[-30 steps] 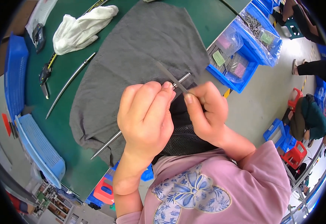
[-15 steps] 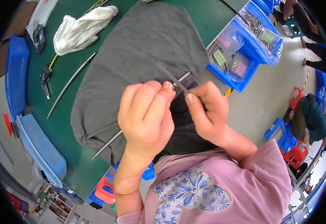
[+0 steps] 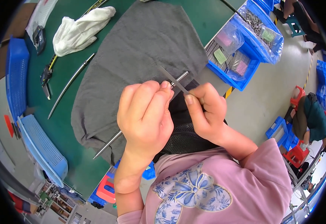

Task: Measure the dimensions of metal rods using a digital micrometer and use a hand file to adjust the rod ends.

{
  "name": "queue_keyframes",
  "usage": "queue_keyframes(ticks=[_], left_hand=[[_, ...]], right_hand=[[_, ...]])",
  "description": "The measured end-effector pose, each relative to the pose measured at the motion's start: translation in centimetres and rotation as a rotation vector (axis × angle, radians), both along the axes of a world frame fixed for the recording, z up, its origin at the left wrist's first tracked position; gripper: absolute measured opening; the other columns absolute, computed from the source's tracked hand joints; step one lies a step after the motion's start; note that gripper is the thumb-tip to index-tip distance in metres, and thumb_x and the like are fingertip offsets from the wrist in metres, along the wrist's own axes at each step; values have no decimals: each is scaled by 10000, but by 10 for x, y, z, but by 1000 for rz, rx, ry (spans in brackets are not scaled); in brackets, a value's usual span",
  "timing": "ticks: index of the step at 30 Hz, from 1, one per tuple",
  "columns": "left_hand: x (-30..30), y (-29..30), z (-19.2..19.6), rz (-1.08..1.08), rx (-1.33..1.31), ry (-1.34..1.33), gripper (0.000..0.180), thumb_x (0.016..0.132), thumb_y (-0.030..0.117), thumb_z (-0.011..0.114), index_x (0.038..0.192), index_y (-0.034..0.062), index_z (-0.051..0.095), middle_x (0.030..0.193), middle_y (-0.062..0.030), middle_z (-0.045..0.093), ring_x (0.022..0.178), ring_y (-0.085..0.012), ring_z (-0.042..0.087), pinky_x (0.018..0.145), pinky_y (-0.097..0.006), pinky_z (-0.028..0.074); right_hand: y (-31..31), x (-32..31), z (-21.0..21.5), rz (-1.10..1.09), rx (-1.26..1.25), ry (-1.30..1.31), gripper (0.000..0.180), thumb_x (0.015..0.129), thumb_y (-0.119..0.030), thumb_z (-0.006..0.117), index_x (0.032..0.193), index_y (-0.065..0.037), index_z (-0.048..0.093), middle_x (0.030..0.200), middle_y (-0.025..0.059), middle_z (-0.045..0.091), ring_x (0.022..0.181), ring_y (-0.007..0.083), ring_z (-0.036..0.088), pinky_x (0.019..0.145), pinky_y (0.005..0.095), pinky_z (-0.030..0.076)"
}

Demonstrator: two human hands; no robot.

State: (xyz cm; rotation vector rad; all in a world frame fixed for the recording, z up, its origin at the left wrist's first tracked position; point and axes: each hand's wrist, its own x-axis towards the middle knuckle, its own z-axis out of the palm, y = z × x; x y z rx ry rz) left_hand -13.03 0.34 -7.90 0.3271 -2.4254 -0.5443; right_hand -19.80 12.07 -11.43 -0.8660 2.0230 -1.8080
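Observation:
My left hand (image 3: 145,115) is closed around a slim shiny metal rod (image 3: 107,144), which slants from lower left to upper right over a grey cloth (image 3: 144,41). The rod's far end sticks out beyond my left thumb and fingers. Between the thumb and bent fingers of my right hand (image 3: 208,112) is a thin flat strip like a file (image 3: 175,82). It crosses the rod close to my left fingertips and seems to touch it. A second, similar rod (image 3: 72,83) lies on the green table to the left of the cloth.
White gloves or cloth (image 3: 81,31) and a caliper-like tool (image 3: 46,76) lie at far left. Blue baskets (image 3: 45,145) line the left edge. At upper right stand blue bins (image 3: 234,83) with bagged metal parts. People and red stools (image 3: 297,154) are farther right.
My right hand and the strip have shifted slightly left across the rod. My left hand keeps its grip with barely any movement. In the background at right, a person's legs have moved.

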Motion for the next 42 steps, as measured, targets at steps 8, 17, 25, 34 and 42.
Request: queue_keyframes(ticks=[8, 17, 25, 34, 42], left_hand=[[-2, 0, 0, -8, -14, -6, 134, 635, -39, 673, 701, 20, 573, 723, -55, 537, 612, -208, 498, 513, -296, 408], [-3, 0, -1, 4, -3, 8, 141, 629, -41, 679, 681, 25, 565, 701, -49, 530, 600, -206, 491, 504, -291, 401], [-2, 1, 0, 11, 7, -6, 139, 639, -29, 682, 676, 24, 560, 694, -51, 529, 590, -204, 484, 500, -290, 392], [-1, 4, 3, 72, -42, -36, 176, 627, -20, 663, 769, 33, 573, 743, -79, 519, 626, -231, 483, 535, -315, 390], [-1, 13, 11, 147, -16, -158, 161, 629, -2, 632, 741, 44, 526, 766, -78, 501, 667, -245, 488, 565, -329, 398]], right_hand=[[4, -3, -4, 16, 8, 60, 86, 751, 52, 563, 739, -9, 504, 546, 74, 502, 419, 164, 488, 411, 250, 368], [-2, -8, 0, 33, 18, 54, 91, 745, 45, 570, 723, -16, 506, 545, 77, 506, 421, 175, 505, 408, 257, 370], [27, 0, -13, 28, -28, 24, 68, 754, 45, 561, 737, -8, 521, 545, 53, 503, 411, 122, 473, 400, 240, 347], [-3, -80, 14, -248, 115, 477, 55, 750, -40, 612, 788, -55, 574, 654, 54, 583, 484, 149, 527, 448, 252, 393], [-42, -119, 27, -340, 314, 891, 69, 712, -126, 611, 780, -138, 617, 668, 12, 537, 582, 204, 561, 494, 307, 433]])
